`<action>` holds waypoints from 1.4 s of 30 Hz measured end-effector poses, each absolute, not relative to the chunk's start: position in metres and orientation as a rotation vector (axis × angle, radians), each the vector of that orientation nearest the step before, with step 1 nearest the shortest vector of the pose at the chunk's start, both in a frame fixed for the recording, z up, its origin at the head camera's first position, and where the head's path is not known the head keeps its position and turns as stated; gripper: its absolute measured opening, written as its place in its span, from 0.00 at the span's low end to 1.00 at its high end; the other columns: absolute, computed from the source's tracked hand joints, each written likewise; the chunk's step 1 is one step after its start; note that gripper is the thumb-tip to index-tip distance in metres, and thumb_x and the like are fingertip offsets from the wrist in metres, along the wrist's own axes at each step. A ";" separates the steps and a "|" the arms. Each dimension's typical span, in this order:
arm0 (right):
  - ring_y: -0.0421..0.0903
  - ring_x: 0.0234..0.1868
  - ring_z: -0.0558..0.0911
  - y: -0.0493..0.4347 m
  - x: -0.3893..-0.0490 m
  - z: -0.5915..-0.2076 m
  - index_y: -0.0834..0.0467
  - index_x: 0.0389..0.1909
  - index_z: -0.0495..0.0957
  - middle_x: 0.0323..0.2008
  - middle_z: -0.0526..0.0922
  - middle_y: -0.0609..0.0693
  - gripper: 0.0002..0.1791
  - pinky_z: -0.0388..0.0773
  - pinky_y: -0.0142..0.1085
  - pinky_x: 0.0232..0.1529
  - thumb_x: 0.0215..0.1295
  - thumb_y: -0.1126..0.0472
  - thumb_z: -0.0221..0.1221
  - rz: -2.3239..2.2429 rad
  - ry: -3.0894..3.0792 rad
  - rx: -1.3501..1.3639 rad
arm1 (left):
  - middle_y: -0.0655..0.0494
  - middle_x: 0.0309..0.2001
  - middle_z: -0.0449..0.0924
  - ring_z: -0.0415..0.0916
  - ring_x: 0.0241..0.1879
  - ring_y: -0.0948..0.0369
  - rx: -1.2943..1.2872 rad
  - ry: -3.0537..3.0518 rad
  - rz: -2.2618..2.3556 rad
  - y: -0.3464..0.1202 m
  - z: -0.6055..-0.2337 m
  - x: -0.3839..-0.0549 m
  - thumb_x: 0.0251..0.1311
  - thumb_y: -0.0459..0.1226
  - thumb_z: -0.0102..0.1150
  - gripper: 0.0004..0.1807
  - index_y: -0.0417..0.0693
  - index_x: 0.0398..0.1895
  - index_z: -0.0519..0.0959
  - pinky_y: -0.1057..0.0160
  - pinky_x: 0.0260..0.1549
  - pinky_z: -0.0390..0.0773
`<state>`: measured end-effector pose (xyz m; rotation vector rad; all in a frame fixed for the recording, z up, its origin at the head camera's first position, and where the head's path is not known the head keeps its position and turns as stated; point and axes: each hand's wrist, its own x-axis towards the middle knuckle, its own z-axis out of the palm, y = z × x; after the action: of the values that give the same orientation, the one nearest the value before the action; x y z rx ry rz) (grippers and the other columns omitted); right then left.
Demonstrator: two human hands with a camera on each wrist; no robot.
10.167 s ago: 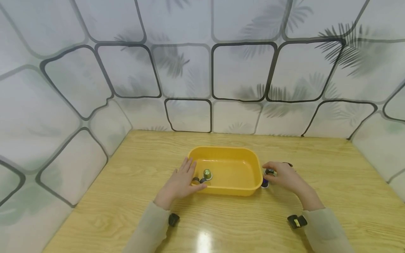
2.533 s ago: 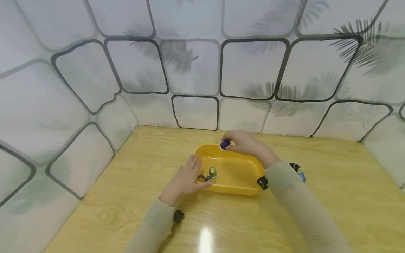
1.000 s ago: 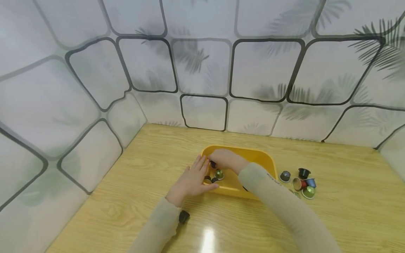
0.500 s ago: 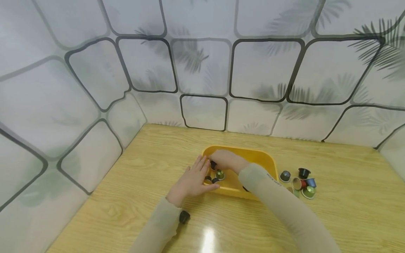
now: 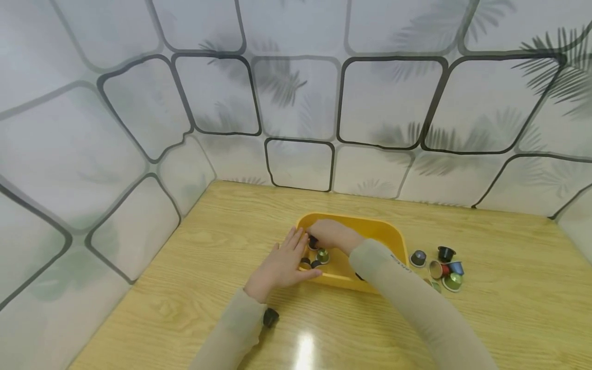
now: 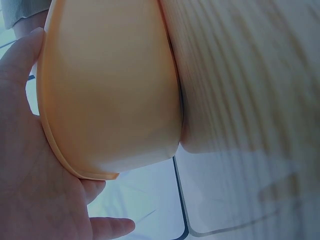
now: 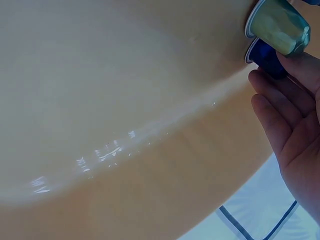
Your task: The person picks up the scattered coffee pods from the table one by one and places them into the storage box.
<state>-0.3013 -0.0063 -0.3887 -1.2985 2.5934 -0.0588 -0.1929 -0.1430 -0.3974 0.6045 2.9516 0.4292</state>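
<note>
My right hand (image 5: 329, 234) reaches into the left part of a yellow plastic tub (image 5: 370, 281) and pinches a dark blue coffee capsule (image 7: 268, 59) between thumb and fingers. The capsule's rim is down at the tub floor. A green capsule (image 7: 281, 26) stands right beside it; the head view shows this green capsule (image 5: 322, 256) too. Two darker capsules (image 5: 306, 263) sit near the tub's front left corner, partly behind my left thumb. My left hand (image 5: 279, 264) rests on the tub's left rim with its fingers straight and its thumb along the front edge.
Right of the tub a loose group of capsules lies on the wooden table: a black one (image 5: 446, 253), a grey-purple one (image 5: 418, 258), a red one (image 5: 438, 269), a blue one (image 5: 456, 267) and green ones (image 5: 452, 281). A patterned curtain (image 5: 296, 103) borders the table.
My right hand has picked up the dark blue capsule from right of the tub and carried it leftward, then down into the tub. Over the last second it barely moves. My left hand stays on the rim.
</note>
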 end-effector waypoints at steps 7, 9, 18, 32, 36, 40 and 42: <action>0.41 0.27 0.72 -0.003 -0.300 -0.388 0.56 0.30 0.76 0.24 0.76 0.45 0.03 0.72 0.36 0.35 0.56 0.66 0.58 -0.047 2.615 -1.310 | 0.47 0.68 0.35 0.28 0.66 0.55 0.613 2.951 0.424 -0.141 -0.398 -0.194 0.52 0.66 0.40 0.50 0.40 0.68 0.44 0.40 0.55 0.49; 0.41 0.27 0.73 -0.002 -0.300 -0.387 0.56 0.31 0.76 0.25 0.76 0.45 0.03 0.72 0.36 0.35 0.56 0.66 0.58 -0.040 2.617 -1.307 | 0.47 0.68 0.35 0.28 0.66 0.55 0.615 2.950 0.426 -0.140 -0.397 -0.194 0.52 0.66 0.40 0.50 0.40 0.68 0.44 0.40 0.55 0.49; 0.47 0.41 0.77 0.001 -0.296 -0.369 0.59 0.41 0.77 0.39 0.79 0.50 0.11 0.71 0.39 0.44 0.56 0.64 0.59 -0.087 2.583 -1.325 | 0.45 0.68 0.35 0.28 0.66 0.53 0.621 2.961 0.421 -0.139 -0.396 -0.193 0.52 0.66 0.40 0.51 0.38 0.67 0.44 0.38 0.53 0.50; 0.50 0.48 0.75 0.012 -0.275 -0.321 0.62 0.51 0.72 0.48 0.76 0.54 0.19 0.70 0.41 0.48 0.59 0.60 0.57 -0.140 2.664 -1.395 | 0.45 0.68 0.35 0.27 0.66 0.54 0.589 2.954 0.430 -0.140 -0.400 -0.193 0.53 0.65 0.41 0.50 0.39 0.68 0.44 0.38 0.53 0.49; 0.49 0.49 0.74 0.015 -0.262 -0.307 0.62 0.52 0.72 0.49 0.76 0.55 0.20 0.69 0.41 0.49 0.60 0.59 0.56 -0.201 2.681 -1.407 | 0.44 0.68 0.35 0.27 0.66 0.53 0.586 2.953 0.439 -0.140 -0.400 -0.194 0.54 0.64 0.41 0.49 0.39 0.68 0.45 0.37 0.53 0.49; 0.50 0.50 0.73 0.024 -0.248 -0.298 0.63 0.51 0.72 0.49 0.76 0.54 0.20 0.67 0.42 0.51 0.60 0.59 0.56 -0.288 2.713 -1.418 | 0.45 0.68 0.34 0.27 0.66 0.53 0.574 2.951 0.448 -0.140 -0.400 -0.194 0.54 0.64 0.42 0.49 0.39 0.68 0.44 0.37 0.53 0.48; 0.50 0.50 0.73 0.031 -0.242 -0.296 0.62 0.51 0.73 0.49 0.76 0.54 0.20 0.68 0.42 0.51 0.59 0.58 0.57 -0.337 2.729 -1.419 | 0.45 0.68 0.35 0.27 0.66 0.53 0.572 2.957 0.442 -0.140 -0.401 -0.194 0.54 0.64 0.42 0.49 0.39 0.68 0.45 0.37 0.53 0.48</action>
<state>-0.2416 0.0308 -0.2961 -1.4186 2.7293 -0.3367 -0.1943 -0.1404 -0.4006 0.5716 2.9567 0.4424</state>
